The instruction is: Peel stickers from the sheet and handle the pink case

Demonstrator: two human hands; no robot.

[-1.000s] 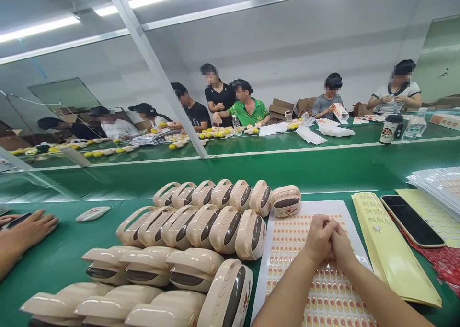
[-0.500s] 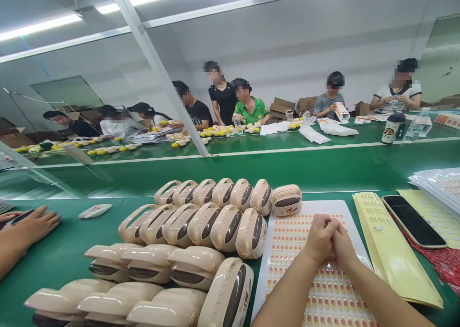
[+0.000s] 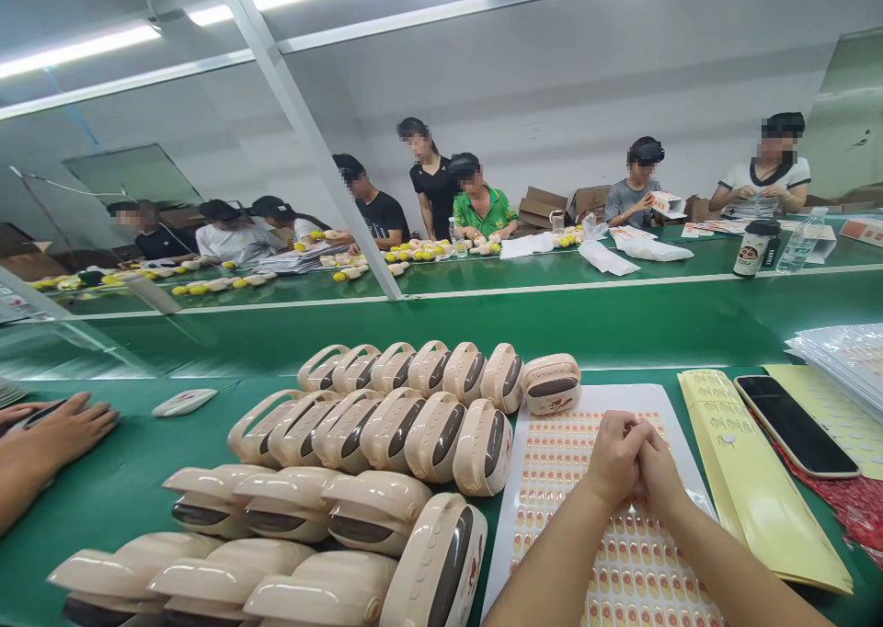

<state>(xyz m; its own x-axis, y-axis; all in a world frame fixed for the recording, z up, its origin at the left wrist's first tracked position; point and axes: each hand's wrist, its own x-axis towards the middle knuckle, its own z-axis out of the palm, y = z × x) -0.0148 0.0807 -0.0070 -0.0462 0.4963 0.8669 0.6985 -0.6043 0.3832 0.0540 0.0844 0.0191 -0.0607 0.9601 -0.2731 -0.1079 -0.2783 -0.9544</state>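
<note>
My left hand (image 3: 613, 457) and my right hand (image 3: 654, 463) are clasped together, fingers closed against each other. No object shows in them. They rest over a white sheet (image 3: 548, 443) covered with rows of small red-and-yellow oval stickers. Just beyond them, at the sheet's upper left corner, stands a beige handled device (image 3: 552, 383) with a dark front panel and a red print. Left of the sheet, several more such devices (image 3: 434, 438) are lined up in rows, some upright and some lying over.
Right of the sheet lie yellow sticker strips (image 3: 759, 489), a phone (image 3: 796, 425) and red mesh wrap (image 3: 842, 498). A co-worker's hand (image 3: 79, 425) rests at far left near a white oval item (image 3: 184, 403). Across a green divider (image 3: 552, 319), co-workers sit at another bench.
My clasped hands have stayed put. Across the divider, the co-worker in grey has tilted a white box, the standing person has shifted right, and the far-left person has changed posture.
</note>
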